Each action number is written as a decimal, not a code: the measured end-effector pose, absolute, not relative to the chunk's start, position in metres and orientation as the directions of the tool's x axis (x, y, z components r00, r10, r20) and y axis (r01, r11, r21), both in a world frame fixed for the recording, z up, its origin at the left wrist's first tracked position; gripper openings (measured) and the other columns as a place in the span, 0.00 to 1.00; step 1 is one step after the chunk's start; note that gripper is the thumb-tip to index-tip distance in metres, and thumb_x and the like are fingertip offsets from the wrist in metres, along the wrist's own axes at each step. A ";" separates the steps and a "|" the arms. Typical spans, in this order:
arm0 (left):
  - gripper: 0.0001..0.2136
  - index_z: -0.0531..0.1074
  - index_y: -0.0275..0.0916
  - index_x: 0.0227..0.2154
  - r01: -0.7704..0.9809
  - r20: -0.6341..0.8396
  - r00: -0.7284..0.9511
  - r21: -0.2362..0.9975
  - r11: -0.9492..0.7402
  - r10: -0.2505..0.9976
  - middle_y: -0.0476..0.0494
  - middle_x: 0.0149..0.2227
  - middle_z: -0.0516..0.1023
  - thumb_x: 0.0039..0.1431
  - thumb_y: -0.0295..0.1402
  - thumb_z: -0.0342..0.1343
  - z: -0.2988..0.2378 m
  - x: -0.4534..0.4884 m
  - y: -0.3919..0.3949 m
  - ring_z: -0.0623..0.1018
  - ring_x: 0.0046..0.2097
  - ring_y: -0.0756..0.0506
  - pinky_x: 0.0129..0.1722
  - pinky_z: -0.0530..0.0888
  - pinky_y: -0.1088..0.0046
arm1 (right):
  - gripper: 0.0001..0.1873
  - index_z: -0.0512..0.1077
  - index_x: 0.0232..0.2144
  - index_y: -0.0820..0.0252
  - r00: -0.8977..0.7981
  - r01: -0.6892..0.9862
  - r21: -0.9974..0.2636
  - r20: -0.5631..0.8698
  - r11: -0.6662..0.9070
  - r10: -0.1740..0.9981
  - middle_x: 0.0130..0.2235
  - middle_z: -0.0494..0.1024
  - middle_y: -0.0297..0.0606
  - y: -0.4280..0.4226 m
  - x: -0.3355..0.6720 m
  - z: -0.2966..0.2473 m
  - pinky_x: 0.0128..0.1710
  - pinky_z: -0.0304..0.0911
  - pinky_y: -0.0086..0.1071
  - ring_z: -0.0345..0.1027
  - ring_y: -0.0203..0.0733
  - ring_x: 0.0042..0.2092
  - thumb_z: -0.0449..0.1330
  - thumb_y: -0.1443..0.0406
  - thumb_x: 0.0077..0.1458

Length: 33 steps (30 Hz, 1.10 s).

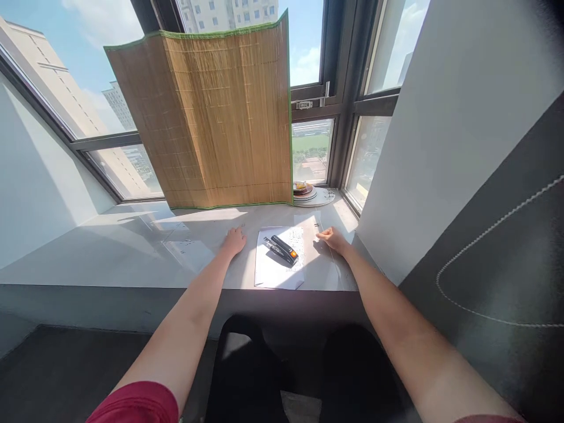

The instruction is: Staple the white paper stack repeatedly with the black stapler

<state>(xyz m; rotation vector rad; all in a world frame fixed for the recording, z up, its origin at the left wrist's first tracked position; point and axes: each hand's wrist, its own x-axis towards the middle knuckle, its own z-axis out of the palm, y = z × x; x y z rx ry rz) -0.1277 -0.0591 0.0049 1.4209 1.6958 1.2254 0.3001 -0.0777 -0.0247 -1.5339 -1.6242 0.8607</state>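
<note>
My left hand (235, 241) rests on the pale window sill (118, 252), its fingers curled in, and I see nothing in them. Left of the paper, it stays apart from it. My right hand (333, 239) is closed in a pinch just right of the paper; what it holds, if anything, is too small to make out. Between the hands lies a white sheet of paper (267, 273) with handwriting on its right part. On the paper, a black stapler-like object with an orange patch (285, 249) lies slanted beside a slim dark pen-like item (274, 247).
A bamboo mat (229, 117) with green edging stands upright against the window behind the hands. Stacked plates (306, 194) sit at the sill's back right corner. Faint clear sheets (189, 252) lie on the left. A window latch (305, 105) and white side walls surround the sill.
</note>
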 end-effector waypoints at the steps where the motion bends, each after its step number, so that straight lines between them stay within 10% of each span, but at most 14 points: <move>1: 0.10 0.70 0.44 0.31 0.430 0.113 -0.256 0.903 0.009 0.960 0.23 0.58 0.77 0.57 0.38 0.67 0.003 -0.130 -0.055 0.59 0.77 0.24 0.70 0.66 0.47 | 0.30 0.44 0.18 0.51 -0.024 0.487 -0.871 0.060 0.064 0.998 0.21 0.44 0.24 -0.078 0.301 -0.025 0.25 0.41 0.31 0.39 0.32 0.25 0.62 0.62 0.58; 6: 0.13 0.77 0.42 0.46 0.562 0.164 -0.197 0.827 -0.026 0.966 0.26 0.75 0.65 0.60 0.36 0.65 -0.007 -0.128 -0.041 0.51 0.81 0.26 0.78 0.49 0.40 | 0.31 0.44 0.18 0.50 -0.007 0.404 -0.914 0.047 0.046 0.999 0.20 0.45 0.24 -0.078 0.303 -0.028 0.23 0.45 0.31 0.42 0.32 0.23 0.63 0.56 0.58; 20: 0.07 0.70 0.44 0.31 0.525 0.291 -0.188 0.837 -0.154 0.938 0.34 0.47 0.77 0.63 0.26 0.58 -0.016 -0.110 -0.053 0.72 0.63 0.30 0.69 0.66 0.52 | 0.32 0.43 0.19 0.51 0.039 0.554 -0.832 0.070 0.037 0.997 0.22 0.43 0.24 -0.081 0.297 -0.023 0.24 0.43 0.30 0.39 0.32 0.26 0.64 0.61 0.59; 33: 0.12 0.68 0.45 0.29 0.429 0.373 -0.265 0.872 -0.238 0.889 0.31 0.49 0.75 0.62 0.19 0.58 -0.016 -0.087 -0.111 0.73 0.64 0.26 0.68 0.70 0.47 | 0.27 0.57 0.15 0.53 0.192 0.772 -0.630 0.103 -0.085 0.976 0.18 0.54 0.29 -0.100 0.248 -0.022 0.33 0.52 0.34 0.55 0.39 0.26 0.61 0.66 0.65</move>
